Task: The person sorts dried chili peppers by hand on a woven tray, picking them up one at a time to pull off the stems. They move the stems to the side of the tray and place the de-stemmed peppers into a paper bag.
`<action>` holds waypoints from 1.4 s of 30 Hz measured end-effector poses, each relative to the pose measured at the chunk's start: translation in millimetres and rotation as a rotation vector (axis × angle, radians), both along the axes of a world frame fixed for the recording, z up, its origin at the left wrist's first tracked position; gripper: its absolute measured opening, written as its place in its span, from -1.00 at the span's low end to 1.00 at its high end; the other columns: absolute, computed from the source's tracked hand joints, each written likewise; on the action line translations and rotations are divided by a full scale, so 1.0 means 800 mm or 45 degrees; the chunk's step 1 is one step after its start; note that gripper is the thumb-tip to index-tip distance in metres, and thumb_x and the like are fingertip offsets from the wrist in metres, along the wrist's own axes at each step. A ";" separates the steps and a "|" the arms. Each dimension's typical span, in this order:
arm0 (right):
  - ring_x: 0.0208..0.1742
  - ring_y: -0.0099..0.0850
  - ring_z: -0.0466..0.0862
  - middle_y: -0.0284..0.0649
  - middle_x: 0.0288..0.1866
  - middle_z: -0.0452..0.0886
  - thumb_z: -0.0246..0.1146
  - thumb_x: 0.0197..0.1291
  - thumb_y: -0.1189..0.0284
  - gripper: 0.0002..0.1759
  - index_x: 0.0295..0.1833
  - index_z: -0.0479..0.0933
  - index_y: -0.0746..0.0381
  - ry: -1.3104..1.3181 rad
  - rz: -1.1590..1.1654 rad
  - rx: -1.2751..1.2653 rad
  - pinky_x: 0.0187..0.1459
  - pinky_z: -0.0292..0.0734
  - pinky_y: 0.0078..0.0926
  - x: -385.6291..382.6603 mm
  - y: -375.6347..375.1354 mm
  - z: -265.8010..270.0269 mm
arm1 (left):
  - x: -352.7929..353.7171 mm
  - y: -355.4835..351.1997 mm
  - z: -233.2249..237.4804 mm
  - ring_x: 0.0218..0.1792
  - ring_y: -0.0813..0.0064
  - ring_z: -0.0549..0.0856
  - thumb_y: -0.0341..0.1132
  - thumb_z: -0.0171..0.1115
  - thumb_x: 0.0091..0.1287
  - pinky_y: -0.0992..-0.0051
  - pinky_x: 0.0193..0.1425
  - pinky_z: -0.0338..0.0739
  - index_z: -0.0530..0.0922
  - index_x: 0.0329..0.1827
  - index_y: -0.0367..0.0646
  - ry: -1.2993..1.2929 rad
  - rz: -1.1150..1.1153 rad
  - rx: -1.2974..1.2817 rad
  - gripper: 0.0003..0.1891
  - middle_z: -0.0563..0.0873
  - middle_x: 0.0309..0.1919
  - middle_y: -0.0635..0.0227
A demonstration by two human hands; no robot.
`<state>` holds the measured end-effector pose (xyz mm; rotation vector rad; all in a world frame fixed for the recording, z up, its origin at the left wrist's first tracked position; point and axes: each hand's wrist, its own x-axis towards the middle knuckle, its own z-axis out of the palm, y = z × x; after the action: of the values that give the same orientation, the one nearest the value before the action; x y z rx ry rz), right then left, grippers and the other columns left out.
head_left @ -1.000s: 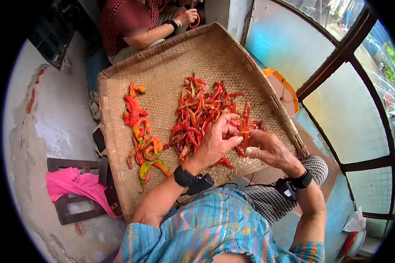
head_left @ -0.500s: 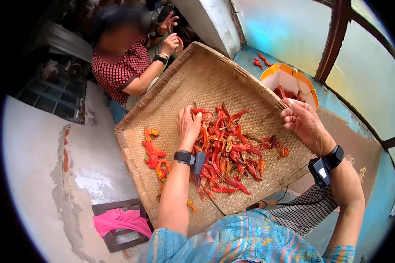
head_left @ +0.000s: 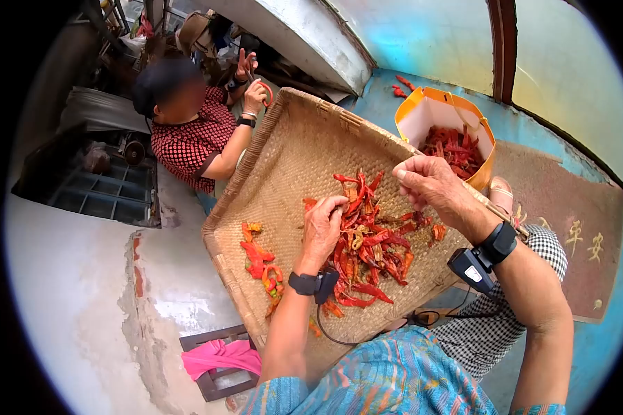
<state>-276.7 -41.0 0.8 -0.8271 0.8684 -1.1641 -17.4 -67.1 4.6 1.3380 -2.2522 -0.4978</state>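
A square woven bamboo tray [head_left: 311,149] lies tilted in front of me, with a heap of dried red chili peppers [head_left: 374,242] in its middle. My left hand [head_left: 322,232] is closed at the heap's left edge, and a red chili pepper [head_left: 309,203] pokes out behind its fingers. Over the tray's right side hovers my right hand [head_left: 432,183], fingers curled and thumb near the forefinger; what it pinches, if anything, I cannot make out. A separate row of red, orange and greenish peppers [head_left: 257,259] lies along the left side.
An orange-edged paper bag [head_left: 488,142] holding red chilies stands beyond the right rim. A co-worker [head_left: 194,138] sits at the far left with a red chili and a dark tool in hand. Loose chilies [head_left: 401,90] lie on the blue ledge. A pink cloth [head_left: 221,357] hangs lower left.
My right hand has let go of the tray's rim and moved left over the tray. My left hand has shifted right and down along the heap. The view has turned, showing more of the bag.
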 end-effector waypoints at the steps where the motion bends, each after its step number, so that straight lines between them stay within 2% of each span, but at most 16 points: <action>1: -0.53 -0.70 0.46 -0.44 -0.49 0.51 0.20 0.36 0.37 -0.84 -0.22 0.54 0.24 0.001 0.014 0.006 -0.54 0.41 -0.71 0.003 0.002 -0.001 | -0.007 0.013 0.006 -0.20 0.49 0.69 -0.53 0.12 0.33 0.49 -0.09 0.55 0.62 -0.04 -0.23 0.001 0.014 0.006 -0.80 0.70 -0.18 0.27; 5: -0.53 -0.69 0.45 -0.44 -0.50 0.51 0.21 0.35 0.38 -0.83 -0.20 0.54 0.28 0.077 0.059 -0.020 -0.55 0.39 -0.70 0.017 0.009 0.003 | -0.016 0.048 0.018 -0.10 0.62 0.66 -0.58 0.11 0.37 0.56 -0.01 0.54 0.60 0.05 -0.23 0.069 0.168 0.116 -0.76 0.70 -0.10 0.34; 9: -0.48 -0.63 0.52 -0.37 -0.42 0.59 0.28 0.28 0.39 -0.75 -0.06 0.55 0.37 0.263 0.290 -0.131 -0.51 0.45 -0.61 0.030 0.012 -0.018 | -0.035 0.070 0.022 0.07 0.57 0.62 -0.58 0.09 0.40 0.55 0.21 0.47 0.52 0.14 -0.30 0.647 0.261 0.329 -0.73 0.64 0.03 0.32; 11: -0.45 -0.61 0.56 -0.32 -0.42 0.62 0.32 0.27 0.36 -0.69 -0.04 0.55 0.39 0.519 0.198 -0.558 -0.48 0.49 -0.58 0.040 0.014 -0.041 | -0.048 0.077 0.020 0.09 0.57 0.60 -0.59 0.09 0.39 0.56 0.22 0.47 0.51 0.14 -0.29 0.767 0.252 0.385 -0.72 0.64 0.04 0.32; 16: -0.51 -0.63 0.57 -0.31 -0.52 0.58 0.30 0.30 0.31 -0.74 -0.24 0.56 0.32 0.198 0.335 -0.170 -0.56 0.48 -0.62 0.041 0.025 -0.020 | -0.063 0.088 -0.015 -0.23 0.56 0.71 -0.55 0.20 0.34 0.60 -0.15 0.63 0.59 0.05 -0.19 0.689 0.229 0.185 -0.75 0.68 -0.09 0.31; 19: -0.53 -0.64 0.56 -0.34 -0.55 0.56 0.27 0.32 0.33 -0.73 -0.31 0.55 0.33 0.334 0.244 -0.167 -0.56 0.48 -0.63 0.035 0.020 -0.016 | -0.066 0.093 -0.013 -0.15 0.58 0.71 -0.57 0.22 0.32 0.58 -0.13 0.64 0.53 0.17 -0.21 0.675 0.209 0.154 -0.66 0.66 -0.03 0.31; 21: -0.57 -0.65 0.52 -0.33 -0.54 0.58 0.26 0.33 0.31 -0.73 -0.34 0.57 0.28 0.090 0.176 -0.095 -0.55 0.47 -0.66 0.023 0.010 -0.010 | -0.048 0.087 -0.008 -0.03 0.56 0.66 -0.62 0.14 0.36 0.55 0.10 0.57 0.38 0.30 -0.29 0.692 0.204 0.267 -0.57 0.59 0.10 0.28; 25: -0.40 -0.65 0.57 -0.25 -0.26 0.65 0.26 0.33 0.22 -0.72 -0.18 0.54 0.25 -0.446 -0.272 0.204 -0.41 0.55 -0.69 -0.006 -0.016 -0.001 | -0.022 0.081 0.004 -0.04 0.48 0.67 -0.60 0.15 0.36 0.56 0.00 0.61 0.32 0.33 -0.29 1.156 0.324 0.326 -0.53 0.49 0.15 0.24; 27: -0.35 -0.63 0.57 -0.22 -0.21 0.64 0.25 0.33 0.19 -0.65 -0.03 0.53 0.28 -0.401 -0.248 0.263 -0.35 0.56 -0.68 -0.007 -0.013 -0.001 | -0.016 0.078 0.006 -0.05 0.47 0.68 -0.58 0.16 0.36 0.57 -0.04 0.61 0.35 0.30 -0.28 1.205 0.355 0.312 -0.56 0.54 0.07 0.26; 29: -0.31 -0.53 0.60 -0.20 -0.21 0.65 0.25 0.33 0.15 -0.57 0.04 0.53 0.31 0.212 0.116 -0.092 -0.29 0.58 -0.60 0.005 0.007 0.012 | -0.014 0.075 0.005 -0.04 0.47 0.68 -0.57 0.16 0.36 0.55 -0.03 0.61 0.37 0.25 -0.28 1.372 0.251 0.498 -0.60 0.59 0.00 0.27; 31: -0.31 -0.42 0.62 -0.15 -0.21 0.66 0.27 0.30 0.10 -0.51 0.03 0.55 0.35 0.476 0.398 -0.321 -0.28 0.58 -0.46 0.033 0.022 0.012 | -0.032 0.077 0.004 -0.04 0.47 0.68 -0.56 0.17 0.36 0.54 -0.03 0.61 0.39 0.21 -0.28 1.451 0.247 0.537 -0.63 0.61 -0.06 0.28; 33: -0.30 -0.37 0.64 -0.09 -0.25 0.65 0.28 0.29 0.10 -0.51 -0.06 0.56 0.38 0.655 0.348 -0.759 -0.33 0.53 -0.33 0.056 0.023 -0.006 | -0.045 0.074 -0.003 -0.06 0.48 0.67 -0.56 0.17 0.35 0.54 -0.01 0.61 0.40 0.21 -0.27 1.528 0.137 0.614 -0.63 0.61 -0.05 0.26; 38: -0.53 -0.46 0.46 -0.15 -0.61 0.50 0.31 0.26 0.21 -0.62 -0.36 0.58 0.36 0.791 0.449 -0.513 -0.42 0.41 -0.28 0.036 0.014 -0.004 | -0.046 0.057 0.000 -0.06 0.51 0.64 -0.53 0.17 0.36 0.55 0.01 0.62 0.36 0.27 -0.28 1.323 0.126 0.560 -0.58 0.60 -0.03 0.27; 39: -0.56 -0.56 0.46 -0.25 -0.63 0.50 0.28 0.29 0.27 -0.66 -0.39 0.57 0.34 0.757 0.390 -0.548 -0.51 0.38 -0.43 0.030 0.010 -0.001 | -0.042 0.046 -0.004 -0.08 0.50 0.64 -0.48 0.16 0.39 0.50 -0.03 0.62 0.42 0.24 -0.25 1.166 0.210 0.428 -0.64 0.62 -0.05 0.28; 41: -0.53 -0.67 0.49 -0.35 -0.58 0.54 0.28 0.30 0.27 -0.71 -0.39 0.57 0.24 0.304 0.369 -0.221 -0.51 0.37 -0.65 0.014 0.006 0.019 | -0.021 0.026 -0.001 -0.08 0.38 0.64 -0.42 0.15 0.39 0.37 0.00 0.58 0.50 0.17 -0.22 0.294 0.249 0.034 -0.70 0.66 -0.08 0.25; 42: -0.51 -0.70 0.50 -0.38 -0.53 0.57 0.28 0.31 0.26 -0.74 -0.35 0.56 0.21 0.095 0.248 -0.138 -0.50 0.37 -0.71 0.008 -0.003 0.014 | -0.012 0.019 -0.008 -0.08 0.38 0.64 -0.42 0.15 0.39 0.37 0.00 0.58 0.50 0.17 -0.22 0.294 0.243 0.040 -0.70 0.66 -0.08 0.25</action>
<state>-270.4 -43.6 11.7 -1.0262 0.7717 -1.0205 -27.0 -52.3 -1.9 1.4162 -1.9169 -0.5892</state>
